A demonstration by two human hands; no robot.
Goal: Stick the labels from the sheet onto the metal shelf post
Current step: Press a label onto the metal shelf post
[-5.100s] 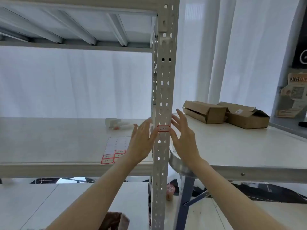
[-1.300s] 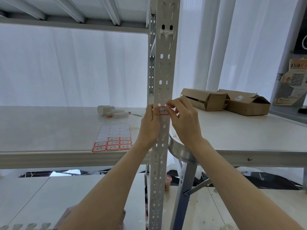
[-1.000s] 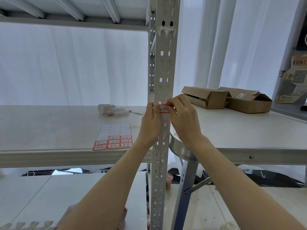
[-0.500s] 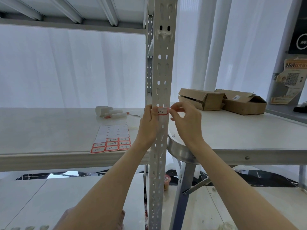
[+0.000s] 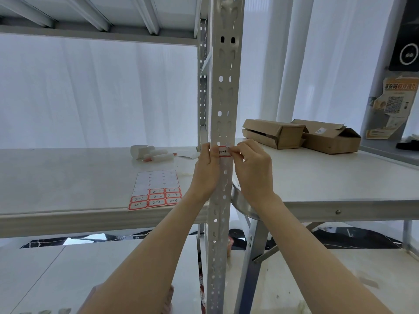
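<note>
A perforated grey metal shelf post (image 5: 224,91) stands upright in the middle of the view. A small red-bordered label (image 5: 224,152) with handwriting sits on the post's front at shelf height. My left hand (image 5: 205,171) curls round the post's left edge, its thumb on the label's left end. My right hand (image 5: 254,168) pinches the label's right end between thumb and forefinger. The label sheet (image 5: 156,190) lies on the shelf to the left, with several red-bordered labels in its lower rows and blank backing above.
The white shelf board (image 5: 68,177) holds a white roll and small tubes (image 5: 152,152) behind the sheet. Two open cardboard boxes (image 5: 299,135) sit on a white table (image 5: 328,177) right of the post. An upper shelf (image 5: 90,17) spans overhead. White curtains hang behind.
Five seconds ago both hands were open beside the stuck label. Now they hold its ends. Over the last second the hands barely moved; the right fingers stay pinched at the label's right edge.
</note>
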